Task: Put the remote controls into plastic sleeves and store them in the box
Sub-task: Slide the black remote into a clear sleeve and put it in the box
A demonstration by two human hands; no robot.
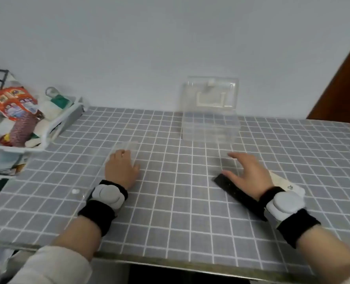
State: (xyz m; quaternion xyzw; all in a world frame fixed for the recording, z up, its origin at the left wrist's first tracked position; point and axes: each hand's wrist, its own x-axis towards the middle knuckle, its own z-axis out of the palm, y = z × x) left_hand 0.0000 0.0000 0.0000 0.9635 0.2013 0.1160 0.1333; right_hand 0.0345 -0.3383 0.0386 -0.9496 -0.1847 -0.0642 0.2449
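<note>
A clear plastic box (210,128) stands at the back of the table with its lid (211,93) raised against the wall. My left hand (121,168) rests flat on a clear plastic sleeve (100,171) that lies on the grey checked cloth. My right hand (248,172) hovers with fingers spread over a black remote control (236,192), the thumb close to its far end. A white remote control (286,183) lies just right of that wrist, partly hidden by it. Both wrists wear black bands with grey pads.
A white tray (53,128) with snack packets and a yarn cone sits at the table's left edge. The table's near edge (170,261) runs below my forearms. A brown door (346,78) stands at the right.
</note>
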